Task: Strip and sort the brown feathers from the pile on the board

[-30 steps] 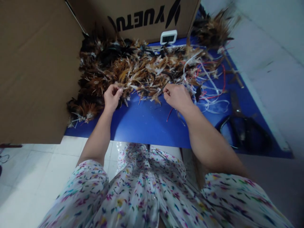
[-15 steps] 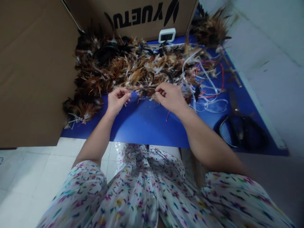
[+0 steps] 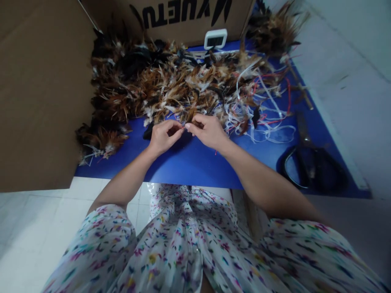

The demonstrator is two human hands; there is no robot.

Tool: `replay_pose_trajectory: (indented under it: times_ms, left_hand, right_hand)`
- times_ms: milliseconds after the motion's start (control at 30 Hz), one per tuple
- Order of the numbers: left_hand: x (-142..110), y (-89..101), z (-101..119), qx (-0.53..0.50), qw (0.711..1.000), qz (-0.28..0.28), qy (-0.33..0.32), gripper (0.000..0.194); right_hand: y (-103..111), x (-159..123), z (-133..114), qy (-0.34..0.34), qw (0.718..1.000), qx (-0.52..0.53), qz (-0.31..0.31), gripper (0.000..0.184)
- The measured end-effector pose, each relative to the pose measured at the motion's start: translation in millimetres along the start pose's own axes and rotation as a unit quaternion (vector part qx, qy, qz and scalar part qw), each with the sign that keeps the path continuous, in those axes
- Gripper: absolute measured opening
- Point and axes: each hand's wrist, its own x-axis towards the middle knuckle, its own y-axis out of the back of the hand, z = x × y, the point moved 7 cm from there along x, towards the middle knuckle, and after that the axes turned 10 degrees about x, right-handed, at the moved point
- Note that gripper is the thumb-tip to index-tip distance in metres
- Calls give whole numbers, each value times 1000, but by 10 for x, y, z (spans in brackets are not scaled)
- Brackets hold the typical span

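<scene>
A heap of brown, black and white feathers (image 3: pixel 171 85) covers the back of a blue table (image 3: pixel 189 162). My left hand (image 3: pixel 163 136) and my right hand (image 3: pixel 207 131) meet at the heap's front edge, fingertips almost touching. Both are closed in a pinch on a small tuft of feathers (image 3: pixel 185 122) drawn out from the heap. The rest of each hand rests low over the blue surface.
White and red strings (image 3: pixel 265 114) tangle to the right of the heap. Large black scissors (image 3: pixel 308 162) lie at the right. A cardboard box (image 3: pixel 189 16) stands behind, a cardboard panel (image 3: pixel 39 93) at the left, and a small white device (image 3: pixel 215 39) by the box.
Both hands have come together toward the middle, from well apart to nearly touching, drawing a feather tuft toward the heap's front edge. The view has shifted slightly.
</scene>
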Motion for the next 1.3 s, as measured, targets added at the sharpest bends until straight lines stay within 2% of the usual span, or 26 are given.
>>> replay_pose_trajectory:
  times_ms: [100,167,233,333,400,500,600,700,867,1033,1100,1167,1233,1300]
  left_hand:
    - [5,20,3,4,1000,-1,-9,17]
    - [17,99,-39,20,1000,12,8,18]
    - [13,261,-121,50,997,46,45,18]
    - [-84,622,-275,113,981,118,108,16]
    - [-222,864,-376,166,964,149,147,13]
    - [-506,1130,-544,206,944,156,204,9]
    - [-817,1306,-713,253,919,152,261,8]
    - [-1055,1406,-852,308,894,138,294,6]
    - [-1203,1436,-973,354,877,97,309,10]
    - [-997,1375,-781,356,893,120,247,20]
    - [-828,1255,-688,337,911,100,216,19]
    - [-635,1058,-629,326,925,43,190,22]
    - [-459,847,-613,328,928,-13,178,30]
    - [-316,657,-637,348,918,-60,182,38]
  right_hand:
    - [13,3,18,4,1000,1,9,26]
    - [27,10,42,9,1000,22,13,21]
    - [49,22,73,10,999,44,15,18]
    - [109,43,111,7,999,39,29,15]
    - [144,51,121,4,999,25,38,12]
    - [160,47,98,5,999,8,39,10]
    - [150,26,52,9,999,-20,32,10]
    - [127,12,28,11,999,-40,18,10]
    - [111,19,41,19,998,-58,9,11]
    - [124,20,42,39,996,-80,11,12]
    - [127,18,32,48,995,-89,10,12]
    - [125,18,32,52,994,-95,6,13]
    - [123,19,37,53,994,-99,2,13]
    - [126,21,38,57,993,-107,2,14]
